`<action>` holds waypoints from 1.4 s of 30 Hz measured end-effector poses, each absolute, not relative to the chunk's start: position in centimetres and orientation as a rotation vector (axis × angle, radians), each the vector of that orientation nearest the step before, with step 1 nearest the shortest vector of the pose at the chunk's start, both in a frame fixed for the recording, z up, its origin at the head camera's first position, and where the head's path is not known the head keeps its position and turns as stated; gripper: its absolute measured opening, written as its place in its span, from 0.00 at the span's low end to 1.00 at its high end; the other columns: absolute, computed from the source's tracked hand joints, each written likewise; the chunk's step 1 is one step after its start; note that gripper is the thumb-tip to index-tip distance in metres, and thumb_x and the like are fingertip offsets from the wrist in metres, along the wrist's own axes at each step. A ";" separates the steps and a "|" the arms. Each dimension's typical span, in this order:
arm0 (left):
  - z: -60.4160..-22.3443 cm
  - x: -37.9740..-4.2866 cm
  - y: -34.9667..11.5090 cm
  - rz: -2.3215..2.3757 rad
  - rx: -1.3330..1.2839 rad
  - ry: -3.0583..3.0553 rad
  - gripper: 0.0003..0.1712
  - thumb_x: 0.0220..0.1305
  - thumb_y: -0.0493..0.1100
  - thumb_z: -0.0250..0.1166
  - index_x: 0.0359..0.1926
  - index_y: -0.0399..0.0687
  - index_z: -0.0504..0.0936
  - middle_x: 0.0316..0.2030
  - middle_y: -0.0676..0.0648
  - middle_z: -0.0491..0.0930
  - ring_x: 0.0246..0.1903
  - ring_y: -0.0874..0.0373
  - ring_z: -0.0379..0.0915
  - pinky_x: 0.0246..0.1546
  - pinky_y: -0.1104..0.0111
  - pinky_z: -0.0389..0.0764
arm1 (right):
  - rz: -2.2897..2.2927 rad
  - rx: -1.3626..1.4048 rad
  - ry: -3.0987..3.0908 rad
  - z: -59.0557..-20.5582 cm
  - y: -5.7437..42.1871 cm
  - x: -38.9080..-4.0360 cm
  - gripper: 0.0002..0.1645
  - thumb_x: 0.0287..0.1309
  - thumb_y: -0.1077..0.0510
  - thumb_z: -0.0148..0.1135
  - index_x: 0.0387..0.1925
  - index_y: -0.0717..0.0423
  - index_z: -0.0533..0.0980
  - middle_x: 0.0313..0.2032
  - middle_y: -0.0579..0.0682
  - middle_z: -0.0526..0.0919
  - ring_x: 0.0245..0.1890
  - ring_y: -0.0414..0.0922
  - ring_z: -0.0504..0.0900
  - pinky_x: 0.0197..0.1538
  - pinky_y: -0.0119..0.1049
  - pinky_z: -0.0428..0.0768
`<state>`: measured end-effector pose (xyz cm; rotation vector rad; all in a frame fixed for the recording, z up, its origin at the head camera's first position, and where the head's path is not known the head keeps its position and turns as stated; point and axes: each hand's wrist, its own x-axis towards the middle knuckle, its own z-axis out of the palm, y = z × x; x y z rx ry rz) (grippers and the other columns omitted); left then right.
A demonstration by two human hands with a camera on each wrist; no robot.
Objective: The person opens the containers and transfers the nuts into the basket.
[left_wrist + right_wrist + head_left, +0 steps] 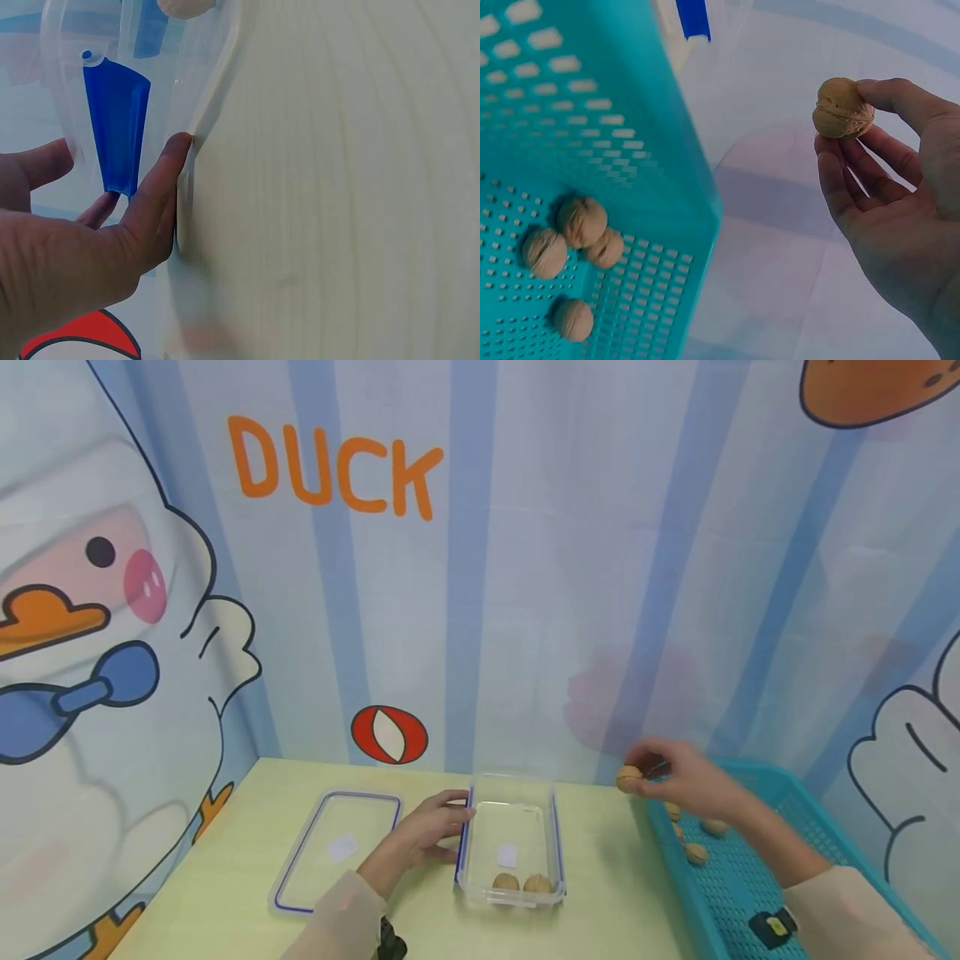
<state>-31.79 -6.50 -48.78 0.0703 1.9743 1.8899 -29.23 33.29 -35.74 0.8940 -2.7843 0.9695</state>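
Observation:
My right hand (678, 777) pinches a walnut (843, 109) between thumb and fingertips, just left of the turquoise basket (678, 881) and above the table. The right wrist view shows the thumb on one side of the nut and fingers on the other. My left hand (431, 828) rests against the left side of a clear plastic container (513, 827), its fingers spread beside the blue clip (118, 124). Two walnuts (537, 884) lie inside at the container's near end. Several more walnuts (574, 320) are in the basket.
A clear lid (341, 852) with a blue seal lies flat on the table, left of the container. The pale wooden table (607, 893) meets a printed curtain (525, 610) at the back. The basket's raised wall stands at the right.

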 end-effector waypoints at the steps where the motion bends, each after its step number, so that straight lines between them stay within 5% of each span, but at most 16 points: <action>1: -48.8 -31.8 -6.5 1.890 0.066 1.976 0.35 0.77 0.46 0.64 0.79 0.43 0.64 0.68 0.37 0.74 0.63 0.40 0.76 0.39 0.57 0.87 | 0.961 0.885 -2.777 -35.8 33.7 -29.3 0.14 0.70 0.57 0.71 0.53 0.58 0.82 0.45 0.46 0.86 0.47 0.45 0.84 0.50 0.39 0.85; 13: -48.9 -32.0 -6.5 1.873 0.058 1.996 0.35 0.78 0.47 0.64 0.79 0.44 0.65 0.69 0.36 0.74 0.64 0.39 0.75 0.40 0.58 0.87 | 0.924 0.694 -2.816 -36.3 37.3 -29.9 0.15 0.70 0.55 0.71 0.52 0.58 0.82 0.46 0.49 0.86 0.48 0.49 0.85 0.49 0.39 0.85; 23: -49.5 -32.0 -6.4 1.871 0.069 2.026 0.35 0.77 0.47 0.65 0.78 0.42 0.66 0.68 0.35 0.75 0.63 0.38 0.76 0.41 0.54 0.87 | 0.864 0.553 -2.815 -38.2 39.3 -30.0 0.25 0.71 0.50 0.71 0.58 0.64 0.79 0.50 0.55 0.85 0.51 0.52 0.84 0.50 0.41 0.85; 34: -49.2 -31.7 -6.4 1.879 0.073 2.032 0.35 0.77 0.48 0.65 0.77 0.42 0.66 0.67 0.36 0.76 0.63 0.38 0.76 0.41 0.54 0.87 | 0.881 0.453 -2.838 -40.2 41.1 -30.2 0.23 0.70 0.50 0.71 0.55 0.63 0.81 0.47 0.55 0.86 0.49 0.57 0.86 0.47 0.56 0.85; 42: -49.5 -32.0 -6.5 1.863 0.068 2.046 0.35 0.77 0.49 0.65 0.77 0.43 0.67 0.66 0.37 0.76 0.62 0.39 0.77 0.41 0.55 0.87 | 0.847 0.364 -2.866 -42.7 42.5 -30.5 0.22 0.68 0.53 0.73 0.54 0.64 0.81 0.45 0.53 0.87 0.46 0.53 0.85 0.46 0.56 0.83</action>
